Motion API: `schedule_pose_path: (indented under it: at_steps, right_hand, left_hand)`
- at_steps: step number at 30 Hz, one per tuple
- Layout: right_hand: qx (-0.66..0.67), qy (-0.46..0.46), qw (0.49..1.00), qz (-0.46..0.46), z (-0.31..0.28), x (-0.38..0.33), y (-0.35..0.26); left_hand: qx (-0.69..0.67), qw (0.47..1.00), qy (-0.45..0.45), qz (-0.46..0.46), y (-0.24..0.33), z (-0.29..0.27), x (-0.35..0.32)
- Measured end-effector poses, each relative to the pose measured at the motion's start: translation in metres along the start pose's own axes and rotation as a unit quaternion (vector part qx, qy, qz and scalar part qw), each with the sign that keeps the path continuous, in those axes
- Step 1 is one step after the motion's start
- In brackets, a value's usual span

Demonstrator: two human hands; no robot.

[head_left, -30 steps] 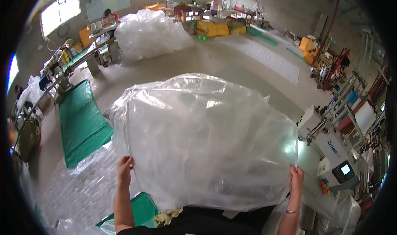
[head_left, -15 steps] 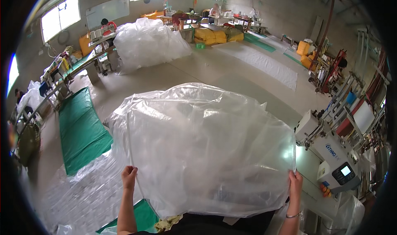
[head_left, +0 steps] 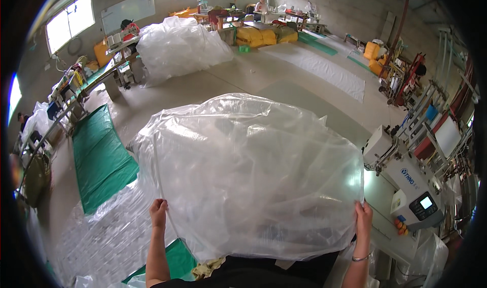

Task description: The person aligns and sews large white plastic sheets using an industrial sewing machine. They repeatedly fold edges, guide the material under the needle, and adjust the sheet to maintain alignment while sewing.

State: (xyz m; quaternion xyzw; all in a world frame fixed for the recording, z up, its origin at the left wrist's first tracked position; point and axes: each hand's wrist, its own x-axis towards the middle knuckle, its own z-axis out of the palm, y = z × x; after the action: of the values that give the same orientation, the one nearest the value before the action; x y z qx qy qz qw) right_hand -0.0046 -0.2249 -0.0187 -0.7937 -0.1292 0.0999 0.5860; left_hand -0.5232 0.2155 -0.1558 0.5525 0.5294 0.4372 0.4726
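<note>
A large clear plastic bag (head_left: 248, 171) billows in front of me, puffed up with air and filling the middle of the view. My left hand (head_left: 159, 212) grips its lower left edge. My right hand (head_left: 363, 216) grips the lower right edge, and a thin bracelet sits on that wrist. Both arms reach up from the lower edge and hold the sheet spread wide between them. What lies beneath the bag is hidden.
A white industrial sewing machine (head_left: 406, 186) with a small screen stands at my right. Green mats (head_left: 99, 158) and flat clear plastic (head_left: 101, 237) lie on the floor at left. A heap of clear plastic (head_left: 177, 47) and yellow stacks (head_left: 264, 34) sit far back, near a seated person (head_left: 261, 6).
The bag has billowed lower and wider in view, and my hands have shifted slightly down while keeping their grip on its edges.
</note>
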Motion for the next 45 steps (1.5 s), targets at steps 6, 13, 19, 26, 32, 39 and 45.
schedule_pose_path:
  at_steps: [6, 13, 19, 26, 32, 39, 45]
  right_hand:
    - [-0.021, -0.001, 1.0, 0.009, 0.005, -0.002, -0.014]
    - [-0.016, 0.033, 0.999, -0.004, 0.009, -0.008, -0.019]
    - [0.0, 0.008, 1.0, -0.005, 0.011, -0.01, -0.024]
    - [-0.019, 0.022, 0.999, -0.02, 0.007, -0.006, -0.014]
    - [-0.013, 0.012, 1.0, -0.021, 0.009, -0.01, -0.023]
    - [-0.012, 0.017, 1.0, -0.015, 0.009, -0.008, -0.018]
    - [0.006, 0.003, 1.0, -0.005, 0.01, -0.01, -0.017]
  left_hand:
    - [-0.001, 1.0, 0.003, -0.013, 0.0, -0.004, -0.005]
    - [-0.031, 0.999, 0.007, -0.032, -0.012, 0.005, -0.006]
    - [-0.034, 0.996, -0.01, -0.082, -0.016, -0.001, -0.02]
    - [-0.019, 0.991, -0.04, -0.128, -0.037, 0.003, -0.041]
    - [-0.01, 0.988, -0.053, -0.143, -0.054, 0.006, -0.047]
    - [-0.019, 0.987, -0.039, -0.157, -0.066, 0.009, -0.062]
    - [-0.075, 0.992, 0.029, -0.102, -0.059, 0.001, -0.058]
